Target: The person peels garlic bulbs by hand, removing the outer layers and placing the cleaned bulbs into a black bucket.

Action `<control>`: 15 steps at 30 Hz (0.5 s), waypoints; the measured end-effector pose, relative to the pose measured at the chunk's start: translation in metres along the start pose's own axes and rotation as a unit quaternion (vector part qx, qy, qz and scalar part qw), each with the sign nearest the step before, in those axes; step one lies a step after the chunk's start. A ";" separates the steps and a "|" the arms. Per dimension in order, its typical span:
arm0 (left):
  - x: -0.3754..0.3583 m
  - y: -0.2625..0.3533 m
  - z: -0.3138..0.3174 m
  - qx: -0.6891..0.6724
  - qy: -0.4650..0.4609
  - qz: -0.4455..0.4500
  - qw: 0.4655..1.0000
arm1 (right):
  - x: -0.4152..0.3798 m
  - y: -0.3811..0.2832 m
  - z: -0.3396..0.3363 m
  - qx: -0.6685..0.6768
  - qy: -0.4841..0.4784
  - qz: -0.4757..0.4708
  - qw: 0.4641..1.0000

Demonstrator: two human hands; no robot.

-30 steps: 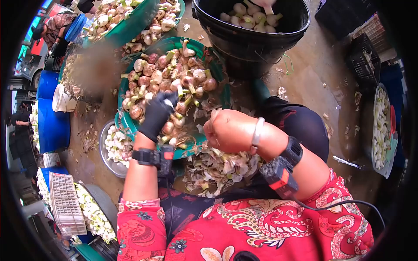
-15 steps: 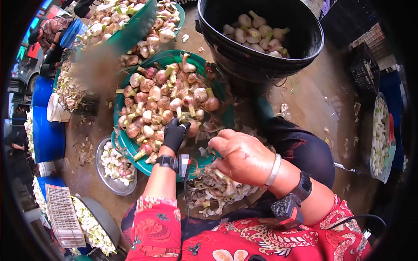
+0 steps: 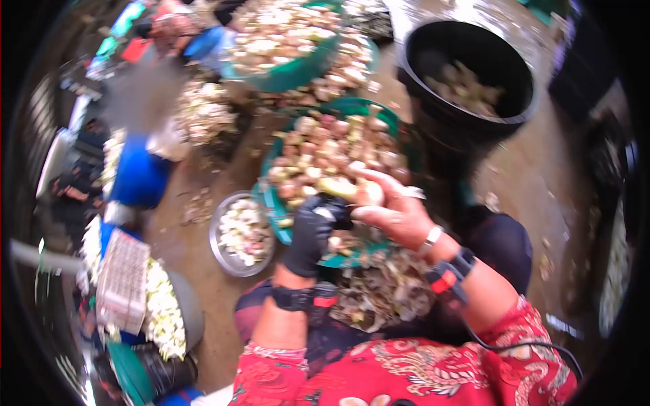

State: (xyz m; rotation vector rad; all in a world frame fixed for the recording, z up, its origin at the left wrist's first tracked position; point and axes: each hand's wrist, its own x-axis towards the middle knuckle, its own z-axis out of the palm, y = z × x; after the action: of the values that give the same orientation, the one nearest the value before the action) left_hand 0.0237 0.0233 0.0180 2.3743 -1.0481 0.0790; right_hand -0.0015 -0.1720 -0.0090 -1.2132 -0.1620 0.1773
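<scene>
Motion blurs the view. A garlic bulb (image 3: 369,193) with a pale stem is between my hands, over the near side of a green basin (image 3: 279,220) heaped with garlic bulbs (image 3: 318,152). My left hand (image 3: 313,230), in a black glove, is closed at the bulb's lower left; its fingertips are partly hidden. The thumb and fingers of my bare right hand (image 3: 401,215) close around the bulb from the right. Whether that hand also holds a small tool cannot be made out. Below my hands lies a pile of papery garlic skins (image 3: 386,291).
A black bucket (image 3: 467,128) with several garlic bulbs inside stands at the upper right. Left of the basin is a metal bowl (image 3: 215,233) of peeled garlic. Another green basin (image 3: 284,80) of garlic sits behind. Blue tubs (image 3: 141,172) and a pale crate (image 3: 122,281) line the left.
My left hand has drawn back from the heap, and a bulb is now between my hands. My right hand has turned and opened around it. The whole view has shifted, scene moving right.
</scene>
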 end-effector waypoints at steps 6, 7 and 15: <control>-0.001 0.021 -0.010 -0.604 0.147 -0.298 0.725 | 0.009 -0.008 0.012 0.110 -0.016 0.016 0.994; -0.002 0.020 -0.009 -0.614 0.156 -0.281 0.721 | 0.010 -0.006 0.012 0.110 -0.017 0.010 0.994; -0.007 -0.001 0.010 -0.583 0.154 -0.309 0.736 | 0.009 -0.005 0.012 0.202 -0.031 0.057 0.977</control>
State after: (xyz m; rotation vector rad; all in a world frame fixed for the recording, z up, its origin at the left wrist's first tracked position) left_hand 0.0184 0.0235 0.0075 1.3104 0.0225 -0.3303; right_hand 0.0047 -0.1605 -0.0003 -0.8116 -0.1036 0.3318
